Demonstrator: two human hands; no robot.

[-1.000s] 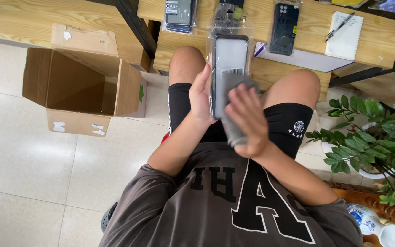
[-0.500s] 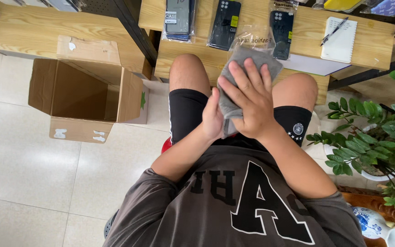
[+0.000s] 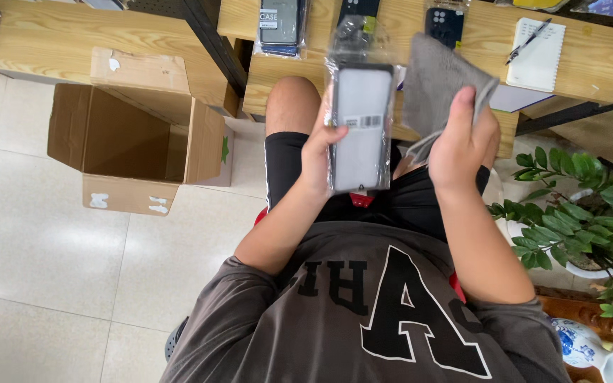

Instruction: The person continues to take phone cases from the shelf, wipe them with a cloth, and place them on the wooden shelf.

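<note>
Pale floor tiles [image 3: 51, 262] fill most of the left side, with a long wooden bench [image 3: 590, 57] running across the top of the shot. Next biggest thing is the open cardboard box [image 3: 136, 135] sitting on the floor just beside the bench, flaps up, nothing visible inside. Off to the right there's a leafy green plant [image 3: 597, 206] in a white pot, and a blue-and-white ceramic jug [image 3: 590, 351] down in the corner. The person is seated, knees near the bench edge. Left hand [image 3: 317, 152] is wrapped around a phone case in a clear plastic sleeve [image 3: 362, 124], fingers clamped on its left edge, holding it upright over the lap. Right hand [image 3: 462, 145] is closed on a grey cloth [image 3: 438, 81], held up just beside the sleeve, not touching it as far as I can tell. On the bench: a few more bagged dark phone cases [image 3: 279, 25], plus a white notepad [image 3: 533, 46] with a pen [image 3: 530, 39] lying on it.
</note>
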